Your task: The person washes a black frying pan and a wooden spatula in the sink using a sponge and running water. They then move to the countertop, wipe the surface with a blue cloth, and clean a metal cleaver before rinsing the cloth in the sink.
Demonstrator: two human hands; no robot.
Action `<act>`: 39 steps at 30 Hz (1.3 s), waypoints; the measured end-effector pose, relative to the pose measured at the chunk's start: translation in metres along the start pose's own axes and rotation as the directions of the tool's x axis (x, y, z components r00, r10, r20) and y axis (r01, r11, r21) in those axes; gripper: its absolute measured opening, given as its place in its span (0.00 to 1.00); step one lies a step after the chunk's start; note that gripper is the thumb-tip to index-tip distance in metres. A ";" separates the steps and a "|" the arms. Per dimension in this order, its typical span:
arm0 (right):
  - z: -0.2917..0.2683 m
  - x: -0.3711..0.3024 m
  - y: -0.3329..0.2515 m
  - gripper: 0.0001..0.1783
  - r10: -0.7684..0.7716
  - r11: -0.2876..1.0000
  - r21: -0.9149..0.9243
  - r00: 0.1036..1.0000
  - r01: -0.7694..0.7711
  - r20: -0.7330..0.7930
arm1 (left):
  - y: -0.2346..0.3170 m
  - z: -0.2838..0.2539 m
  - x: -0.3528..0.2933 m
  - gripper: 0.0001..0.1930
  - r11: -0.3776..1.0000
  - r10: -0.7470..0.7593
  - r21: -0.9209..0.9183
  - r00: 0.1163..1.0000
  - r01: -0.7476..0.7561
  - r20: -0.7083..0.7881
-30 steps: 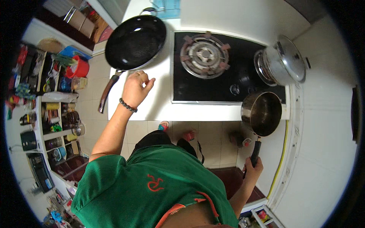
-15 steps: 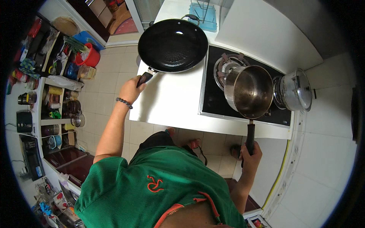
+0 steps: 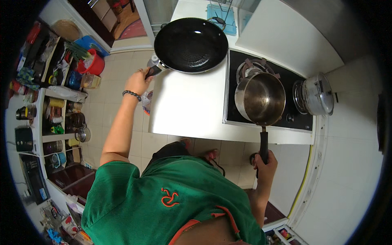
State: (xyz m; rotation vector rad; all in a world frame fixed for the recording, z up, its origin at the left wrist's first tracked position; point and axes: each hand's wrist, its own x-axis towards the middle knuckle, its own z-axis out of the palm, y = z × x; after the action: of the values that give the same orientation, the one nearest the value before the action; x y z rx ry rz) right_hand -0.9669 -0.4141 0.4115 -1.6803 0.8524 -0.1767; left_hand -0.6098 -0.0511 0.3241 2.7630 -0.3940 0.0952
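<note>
My left hand (image 3: 138, 83), with a dark bead bracelet at the wrist, is closed around the handle of a black wok (image 3: 191, 45). The wok's dark inside faces up and looks empty; it is over the far left part of the white counter, though whether it rests there I cannot tell. My right hand (image 3: 266, 164) grips the black handle of a steel saucepan (image 3: 261, 99). This saucepan has a stained, shiny inside with nothing visible in it. It is over the middle of the black gas hob, partly covering the left burner (image 3: 249, 70).
On the hob's right burner stands a lidded metal pot (image 3: 320, 96). A white panel (image 3: 294, 34) rises behind the black hob (image 3: 233, 108). A blue tray with a wire rack (image 3: 222, 20) lies at the counter's far end. Crowded shelves and a red bucket (image 3: 96, 65) stand left.
The saucepan has shifted a little left over the hob with my right hand. My left hand has moved slightly farther away with the wok's handle. The whole view has shifted a little.
</note>
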 end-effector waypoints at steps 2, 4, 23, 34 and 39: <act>0.003 -0.001 0.002 0.08 -0.024 0.997 -0.073 0.999 0.022 -0.033 | -0.002 -0.003 0.004 0.21 1.000 0.011 0.000 0.999 -0.011 0.031; 0.006 -0.002 0.001 0.09 -0.020 0.994 -0.108 0.998 0.014 -0.054 | 0.001 -0.007 0.004 0.21 1.000 0.018 0.012 0.999 -0.018 0.030; 0.017 -0.041 0.038 0.18 -0.144 0.963 -0.260 0.947 0.068 -0.287 | 0.075 -0.019 -0.009 0.26 0.913 0.402 0.167 0.893 -0.373 -0.201; -0.029 -0.208 0.139 0.12 0.360 0.932 0.310 0.582 -0.188 -0.729 | 0.269 0.079 -0.081 0.13 0.386 0.910 -0.424 0.414 -0.819 0.028; -0.048 -0.305 0.174 0.08 0.515 0.851 0.525 0.242 -0.026 -0.823 | 0.302 0.073 -0.108 0.12 0.314 0.948 -0.530 0.291 -0.788 0.130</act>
State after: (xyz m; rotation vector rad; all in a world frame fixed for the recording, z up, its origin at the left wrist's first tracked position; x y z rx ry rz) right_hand -1.2888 -0.2725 0.3674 -0.8043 1.8663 -1.1525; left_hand -0.7972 -0.3203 0.3424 1.7783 -1.8691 -0.3045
